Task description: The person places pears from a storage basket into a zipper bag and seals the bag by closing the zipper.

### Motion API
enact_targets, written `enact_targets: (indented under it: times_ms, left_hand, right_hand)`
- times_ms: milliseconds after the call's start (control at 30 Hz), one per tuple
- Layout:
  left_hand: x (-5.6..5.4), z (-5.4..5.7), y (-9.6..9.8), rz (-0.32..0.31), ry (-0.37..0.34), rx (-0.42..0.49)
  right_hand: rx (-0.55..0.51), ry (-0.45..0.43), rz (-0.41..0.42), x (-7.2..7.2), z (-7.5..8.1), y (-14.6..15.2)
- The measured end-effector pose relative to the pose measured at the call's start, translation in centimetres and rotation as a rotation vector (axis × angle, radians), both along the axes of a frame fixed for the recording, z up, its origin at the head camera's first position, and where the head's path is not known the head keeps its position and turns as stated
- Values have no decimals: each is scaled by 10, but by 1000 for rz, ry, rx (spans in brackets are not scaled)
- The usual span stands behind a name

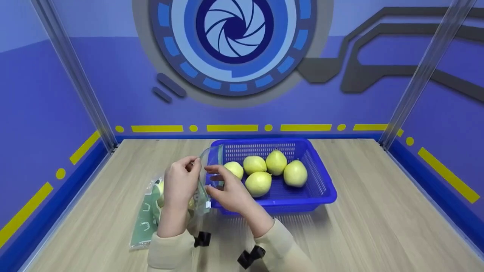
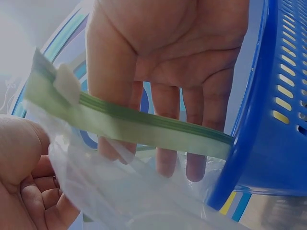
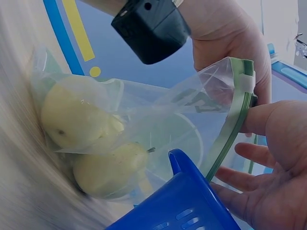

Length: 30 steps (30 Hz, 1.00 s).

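A clear zip bag (image 3: 163, 103) with a green zip strip (image 2: 158, 127) stands between the hands, two yellow-green pears (image 3: 112, 172) showing low in it in the right wrist view. My left hand (image 1: 180, 183) pinches the bag's top edge with curled fingers. Opposite it, my right hand (image 1: 232, 192) has its fingers spread and fairly straight at the bag's mouth. In the left wrist view those fingers pass behind the strip. To the right, several pears (image 1: 258, 184) sit in a blue plastic basket (image 1: 328, 192), whose left rim is close beside the bag.
Green-printed plastic (image 1: 143, 223) lies on the wooden table (image 1: 378, 211) left of the left forearm. Blue-purple panels (image 1: 234, 113) close off the back and both sides, with metal posts (image 1: 75, 71) at the corners. Black wrist cameras (image 1: 251, 257) sit at both cuffs.
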<state>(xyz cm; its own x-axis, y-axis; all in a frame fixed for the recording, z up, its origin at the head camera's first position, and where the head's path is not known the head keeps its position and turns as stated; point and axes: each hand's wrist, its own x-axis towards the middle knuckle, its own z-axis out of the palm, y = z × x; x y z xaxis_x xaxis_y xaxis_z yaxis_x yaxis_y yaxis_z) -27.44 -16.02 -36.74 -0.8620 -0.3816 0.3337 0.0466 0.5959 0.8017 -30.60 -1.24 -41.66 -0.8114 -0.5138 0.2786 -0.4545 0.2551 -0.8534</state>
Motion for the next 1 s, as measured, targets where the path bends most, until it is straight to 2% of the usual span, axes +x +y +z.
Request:
enact_targets:
  times_ms: [500,1000]
  left_hand:
    - [1,1,0,-9,-27,11]
    - [0,1,0,1,-26,11]
  right_hand:
    - [-77,-37,8,-2,5,6]
    - [-81,-19,1,-7,9,14]
